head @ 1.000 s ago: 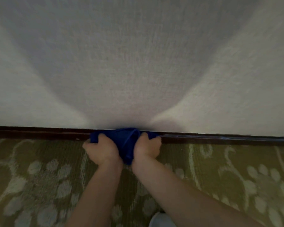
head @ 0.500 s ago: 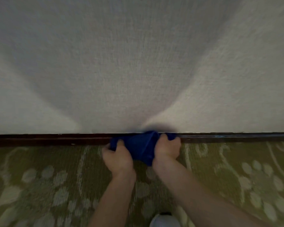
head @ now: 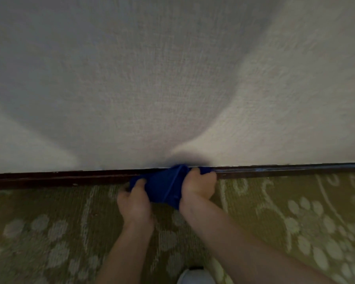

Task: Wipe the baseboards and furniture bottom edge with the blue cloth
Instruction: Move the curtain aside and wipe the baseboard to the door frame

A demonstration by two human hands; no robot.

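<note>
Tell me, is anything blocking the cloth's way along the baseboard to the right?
Nothing visible. Both the left hand and right hand grip the cloth against the baseboard, whose strip to the right shows bare.

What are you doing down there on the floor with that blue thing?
A person is wiping the dark baseboard at the bottom of the pale wall. Both hands hold a bunched-up blue cloth: the left hand grips its left side, and the right hand grips its right side and pushes it against the baseboard. Below them is a green carpet with a pale flower pattern.
</note>
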